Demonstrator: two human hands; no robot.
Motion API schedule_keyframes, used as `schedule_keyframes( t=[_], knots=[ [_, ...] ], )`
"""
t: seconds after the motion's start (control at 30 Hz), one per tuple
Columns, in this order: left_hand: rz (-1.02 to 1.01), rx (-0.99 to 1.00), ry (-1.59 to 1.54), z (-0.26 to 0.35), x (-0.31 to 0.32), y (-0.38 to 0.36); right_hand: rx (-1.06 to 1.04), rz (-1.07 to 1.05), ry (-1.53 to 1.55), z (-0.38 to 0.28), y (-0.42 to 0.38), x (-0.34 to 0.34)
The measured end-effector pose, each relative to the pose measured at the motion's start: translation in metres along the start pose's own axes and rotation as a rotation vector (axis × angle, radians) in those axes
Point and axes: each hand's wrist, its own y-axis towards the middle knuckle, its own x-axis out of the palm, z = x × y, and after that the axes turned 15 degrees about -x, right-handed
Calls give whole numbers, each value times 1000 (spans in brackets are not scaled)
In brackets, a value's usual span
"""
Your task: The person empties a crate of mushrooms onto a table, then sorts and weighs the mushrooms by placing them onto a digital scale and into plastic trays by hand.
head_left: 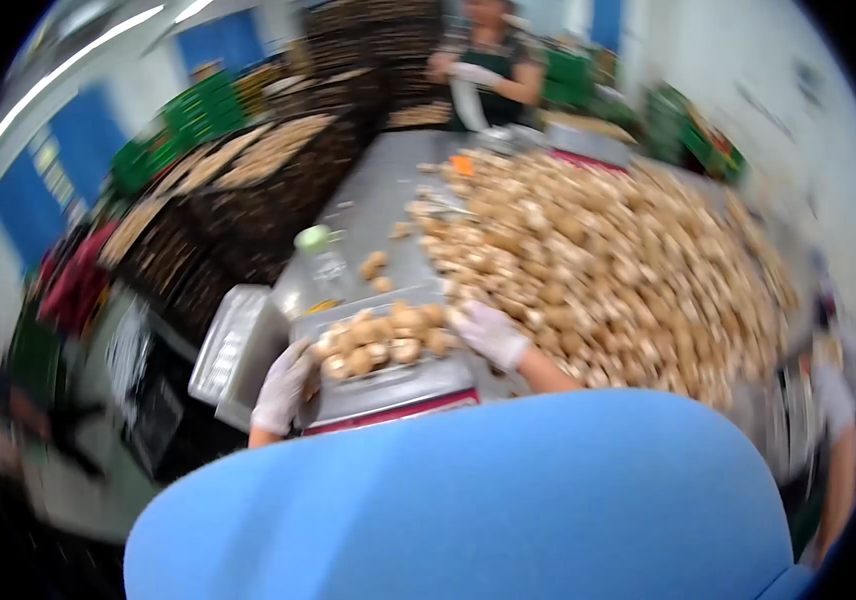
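Observation:
A clear tray of pale brown mushrooms (388, 340) rests on a scale (398, 393) just in front of me. At the tray's left end my left hand (284, 388), in a white glove, is curled; a brownish thing shows by its fingers, too blurred to name. My right hand (493, 337), also gloved, is at the tray's right end, by the edge of a big mushroom heap (608, 270). Its fingertips are smeared, and whether they grip anything does not show. A few loose mushrooms (375, 265) lie behind the tray.
A stack of clear trays (240, 345) stands left of the scale. A bottle with a green cap (318, 245) is on the metal table (368, 190). Across it stands a co-worker (488, 75); another person's arm (838, 450) shows at right. Something blue (468, 500) fills the foreground.

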Motion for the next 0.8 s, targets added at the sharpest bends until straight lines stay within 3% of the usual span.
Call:
schedule_keyframes(
  t=[0.07,0.1,0.13,0.17,0.27,0.33,0.4,0.43,0.5,0.53,0.57,0.8],
  knots=[
    [-44,-49,-46,3,1,4,577,42,484,-13,24,-12],
    [-68,-68,-81,7,6,8,667,102,698,-13,24,-9],
    [-90,-85,-122,13,7,11,722,-22,695,-12,29,-16],
    [-117,-92,-160,21,10,12,702,-123,674,-9,33,-20],
    [-151,-174,-309,50,5,9,653,-115,575,-9,36,-26],
    [-190,-220,-445,75,-1,2,688,20,485,-10,34,-26],
    [-275,-250,-601,107,-6,-6,602,-178,450,-4,19,-57],
    [-341,-262,-682,126,-5,-12,527,-90,425,2,5,-60],
    [-499,-295,-824,162,2,-24,678,-186,325,5,-21,-110],
    [-592,-318,-889,179,8,-30,709,-48,363,9,-45,-126],
    [-690,-339,-942,196,15,-38,787,-70,412,2,-64,-174],
    [-1354,-500,-1047,306,106,-103,1043,4,55,-14,-281,-307]
  ],
)
